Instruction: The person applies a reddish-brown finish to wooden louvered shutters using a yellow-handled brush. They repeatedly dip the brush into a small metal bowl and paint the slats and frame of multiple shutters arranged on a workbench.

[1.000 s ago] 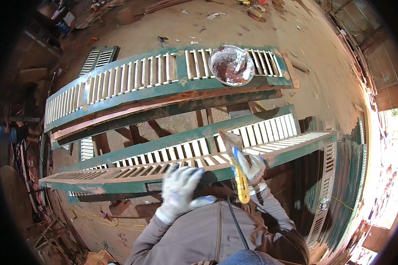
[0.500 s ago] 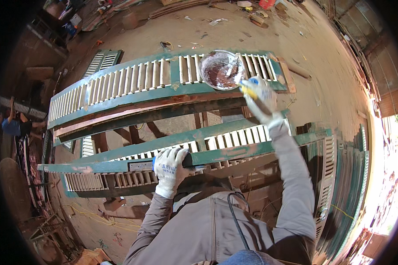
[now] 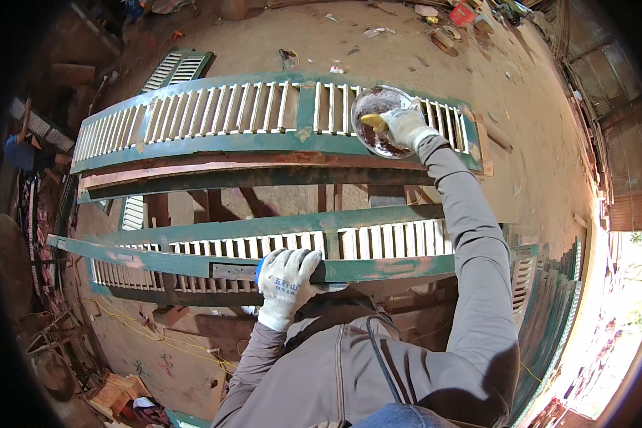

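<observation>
- The left hand [image 3: 285,282], gloved, grasps the top edge of the near green louvred shutter [image 3: 389,268], fingers over it and thumb on the near side; the shutter is turned edge-up in front of the person, and this grip probably steadies it.
- The right hand [image 3: 406,128], also gloved, reaches far and right, closed around a yellow-handled tool [image 3: 373,122] inside the metal bowl [image 3: 359,107].
- The bowl sits on the right part of the far louvred shutter [image 3: 307,107], whose broad, raised surface seems to serve as a stand within arm's reach; reddish-brown and whitish paste coats its inside.
- Between near and far, the middle louvred shutter [image 3: 331,245] lies just beyond the held one.
- The tool's working end is hidden by glove and bowl, so its shape cannot be told.
- The right sleeve [image 3: 471,235] covers part of the near and middle shutters.
- Whether the slats low on the left belong to the held shutter is unclear.
- Far left, a blue-clad figure [image 3: 19,153] is lost in shadow.
</observation>
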`<state>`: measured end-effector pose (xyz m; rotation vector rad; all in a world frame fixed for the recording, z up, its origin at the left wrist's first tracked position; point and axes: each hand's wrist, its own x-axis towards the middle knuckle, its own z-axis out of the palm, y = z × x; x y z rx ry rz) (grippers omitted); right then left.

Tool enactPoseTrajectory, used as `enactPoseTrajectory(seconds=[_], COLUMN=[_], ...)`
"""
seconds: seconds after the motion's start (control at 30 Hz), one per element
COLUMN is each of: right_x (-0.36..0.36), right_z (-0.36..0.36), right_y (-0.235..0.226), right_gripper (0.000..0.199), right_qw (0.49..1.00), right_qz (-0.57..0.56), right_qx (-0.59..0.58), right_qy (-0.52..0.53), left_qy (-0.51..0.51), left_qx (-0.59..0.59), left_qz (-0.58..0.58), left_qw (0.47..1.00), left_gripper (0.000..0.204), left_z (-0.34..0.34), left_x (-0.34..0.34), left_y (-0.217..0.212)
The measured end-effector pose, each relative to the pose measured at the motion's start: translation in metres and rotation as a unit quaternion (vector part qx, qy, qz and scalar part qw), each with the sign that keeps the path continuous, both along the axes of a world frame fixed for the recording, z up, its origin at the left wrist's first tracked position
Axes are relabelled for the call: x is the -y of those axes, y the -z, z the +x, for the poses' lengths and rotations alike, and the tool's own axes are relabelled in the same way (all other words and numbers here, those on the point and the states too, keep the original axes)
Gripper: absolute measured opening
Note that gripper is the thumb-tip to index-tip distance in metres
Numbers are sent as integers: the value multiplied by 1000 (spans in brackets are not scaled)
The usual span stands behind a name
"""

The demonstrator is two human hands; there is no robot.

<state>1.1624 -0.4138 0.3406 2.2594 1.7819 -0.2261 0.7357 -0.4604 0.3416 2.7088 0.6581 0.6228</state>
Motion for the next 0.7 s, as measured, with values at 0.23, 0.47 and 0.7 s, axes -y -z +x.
enactPoseTrajectory(seconds=[0.23, 0.47, 0.7], right_x=[-3, -4, 49], right_z=[18, 52, 87], right_y=[47, 31, 16], right_gripper=[24, 41, 34], right_qw=[996, 946, 683], right_qz=[-69, 100, 236], right_qx=[62, -223, -549], right_qy=[10, 215, 420], left_qy=[14, 3, 3], left_qx=[6, 12, 25], left_qz=[18, 26, 54], left_qw=[1000, 1000, 998], left_gripper=[58, 58, 47], left_z=[-1, -9, -17], left_x=[3, 10, 18], left_y=[6, 11, 13])
